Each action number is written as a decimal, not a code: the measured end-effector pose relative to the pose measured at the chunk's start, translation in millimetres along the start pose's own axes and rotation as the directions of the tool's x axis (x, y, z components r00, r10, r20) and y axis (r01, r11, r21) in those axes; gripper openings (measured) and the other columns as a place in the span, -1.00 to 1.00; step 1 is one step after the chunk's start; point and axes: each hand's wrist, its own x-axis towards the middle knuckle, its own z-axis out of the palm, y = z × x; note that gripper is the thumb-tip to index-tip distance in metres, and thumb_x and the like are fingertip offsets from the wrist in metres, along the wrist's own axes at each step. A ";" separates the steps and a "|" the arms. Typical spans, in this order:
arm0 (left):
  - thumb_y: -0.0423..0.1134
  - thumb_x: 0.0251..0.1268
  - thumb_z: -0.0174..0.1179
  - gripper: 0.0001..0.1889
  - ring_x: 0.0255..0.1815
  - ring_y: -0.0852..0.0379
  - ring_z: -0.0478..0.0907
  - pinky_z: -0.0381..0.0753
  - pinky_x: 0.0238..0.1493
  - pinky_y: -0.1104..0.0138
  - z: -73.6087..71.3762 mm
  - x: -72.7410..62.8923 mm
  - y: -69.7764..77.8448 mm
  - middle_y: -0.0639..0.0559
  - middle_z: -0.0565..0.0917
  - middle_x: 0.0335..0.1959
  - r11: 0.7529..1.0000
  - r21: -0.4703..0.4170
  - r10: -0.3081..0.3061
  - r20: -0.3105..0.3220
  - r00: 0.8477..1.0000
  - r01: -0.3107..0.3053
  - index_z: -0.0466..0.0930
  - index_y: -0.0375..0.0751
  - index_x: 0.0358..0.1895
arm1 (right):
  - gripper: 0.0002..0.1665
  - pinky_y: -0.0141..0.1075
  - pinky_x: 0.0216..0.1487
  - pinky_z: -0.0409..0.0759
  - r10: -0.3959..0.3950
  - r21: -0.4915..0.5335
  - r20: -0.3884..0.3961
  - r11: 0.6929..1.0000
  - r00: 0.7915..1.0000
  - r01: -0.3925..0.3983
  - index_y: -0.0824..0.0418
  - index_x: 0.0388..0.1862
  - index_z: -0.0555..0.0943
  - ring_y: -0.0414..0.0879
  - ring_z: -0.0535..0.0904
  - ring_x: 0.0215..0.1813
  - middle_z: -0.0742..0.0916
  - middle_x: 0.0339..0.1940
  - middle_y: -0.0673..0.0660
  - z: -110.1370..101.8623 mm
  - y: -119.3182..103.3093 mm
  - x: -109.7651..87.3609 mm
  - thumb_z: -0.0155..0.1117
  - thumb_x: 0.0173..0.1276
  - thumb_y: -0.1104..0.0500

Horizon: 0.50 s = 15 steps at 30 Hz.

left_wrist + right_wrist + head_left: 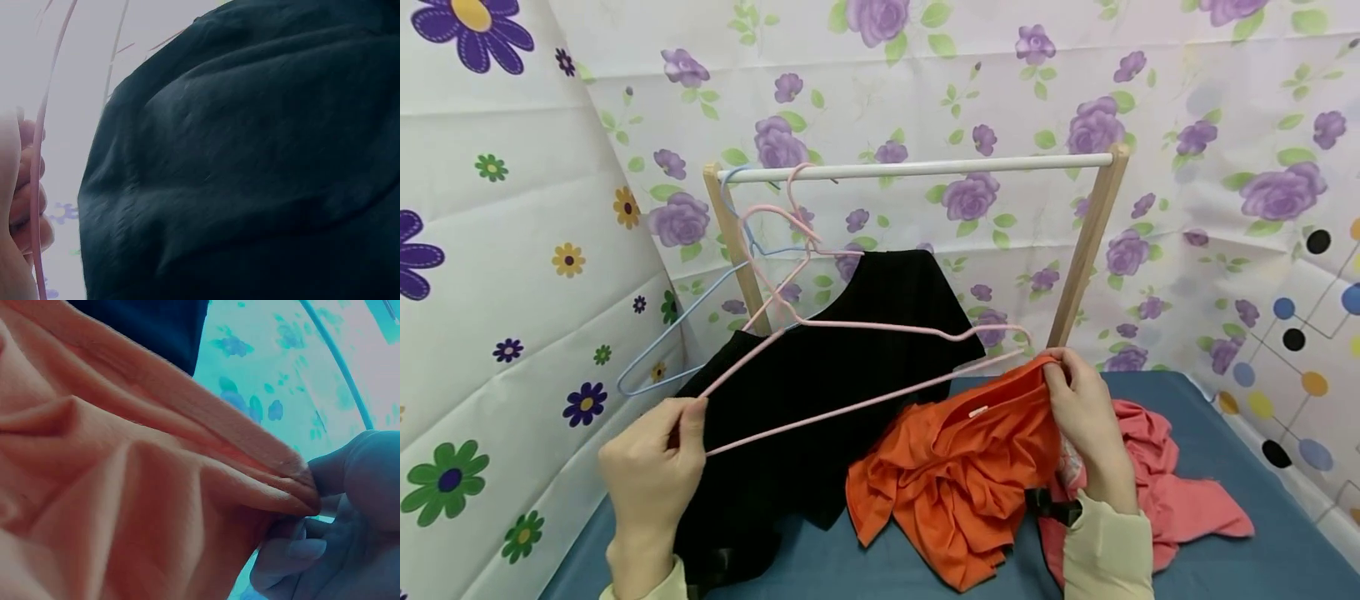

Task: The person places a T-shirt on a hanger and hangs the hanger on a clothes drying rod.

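Note:
My left hand point(658, 467) grips one end of a pink clothes hanger point(865, 406), which I hold up in front of the rack. With my right hand point(1084, 408) I pinch the neckline edge of an orange garment point(962, 454), close to the hanger's other end. The orange cloth hangs down in folds; in the right wrist view its edge point(250, 440) is stretched toward the fingertips. Behind my hanger a black garment point(820, 375) hangs from another pink hanger point(790, 187) on the rack. The left wrist view shows the pink hanger's bar point(39, 156) beside the curled fingers and dark cloth point(250, 144).
A rack with a white rail point(925, 168) and wooden posts point(1086, 250) stands at the back. On its left end hangs a blue hanger point(681, 321). A pink-red garment point(1187, 500) lies on the blue table surface point(1285, 550) at the right. Patterned sheets surround the table.

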 end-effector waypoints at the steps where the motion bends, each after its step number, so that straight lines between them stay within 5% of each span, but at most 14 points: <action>1: 0.10 0.50 -0.01 -0.43 -0.78 0.16 0.25 0.19 -0.74 0.33 2.5 -1.2 1.0 0.05 0.46 -0.75 1.000 -0.003 0.013 0.016 1.000 -0.013 0.59 -0.24 -0.60 | -0.47 -0.29 -0.33 0.47 -0.012 0.006 -0.010 1.000 1.000 0.012 0.24 0.23 0.46 0.04 0.50 -0.28 0.60 -0.17 0.25 0.5 -0.9 -0.4 -0.22 0.62 -0.09; 15: 0.05 0.52 0.00 -0.50 -0.77 0.17 0.39 0.31 -0.77 0.27 29.4 -10.7 1.8 0.05 0.56 -0.68 0.991 -0.027 0.133 0.111 0.985 -0.131 0.59 -0.19 -0.56 | -0.57 -0.39 -0.31 0.51 -0.176 0.080 -0.039 0.981 0.984 0.179 0.27 0.13 0.54 -0.07 0.54 -0.26 0.62 -0.19 0.17 1.8 -8.4 -1.9 -0.09 0.61 0.00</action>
